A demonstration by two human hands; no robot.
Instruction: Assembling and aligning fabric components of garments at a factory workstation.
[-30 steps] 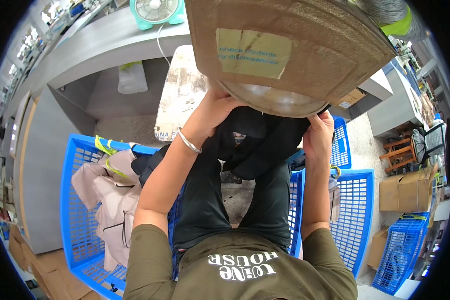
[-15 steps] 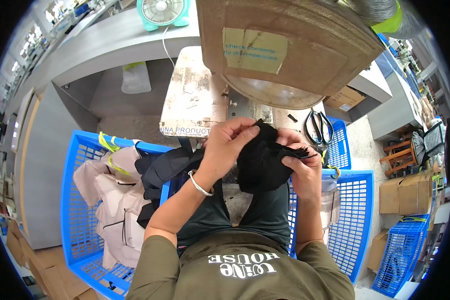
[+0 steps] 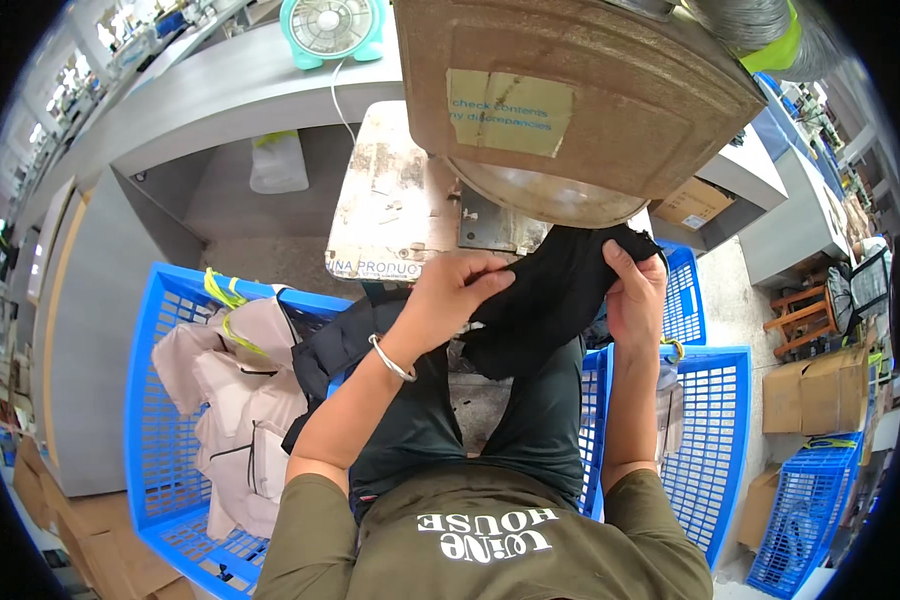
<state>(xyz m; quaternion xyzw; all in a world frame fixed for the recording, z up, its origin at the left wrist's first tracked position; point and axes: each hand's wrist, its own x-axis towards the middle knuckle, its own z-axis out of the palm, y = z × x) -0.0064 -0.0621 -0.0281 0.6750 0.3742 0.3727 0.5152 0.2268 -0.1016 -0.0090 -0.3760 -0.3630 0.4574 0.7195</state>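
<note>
A piece of black cloth (image 3: pixel 545 305) hangs between my two hands, over my knees and in front of the worktop's near edge. At its left edge, my left hand (image 3: pixel 457 300) is closed in a pinch, thumb against fingers. My right hand (image 3: pixel 635 285) grips the upper right corner, its thumb on top and the cloth bunched under the fingers. Above the cloth looms a brown machine housing (image 3: pixel 590 100) with a round, worn disc (image 3: pixel 550 195) beneath it. The worn worktop (image 3: pixel 385 215) lies beyond my left hand.
On my left, a blue basket (image 3: pixel 142 400) holds pale pink garments (image 3: pixel 245 440); dark fabric (image 3: pixel 345 340) drapes over its near side. Another blue basket (image 3: pixel 715 450) stands to my right. A small green fan (image 3: pixel 332 28) sits on the far bench. Cardboard boxes (image 3: pixel 815 390) are stacked at right.
My hands have moved apart, the right one outward and up, and the bunched cloth is now spread wider. The scissors seen on the worktop before are hidden behind it.
</note>
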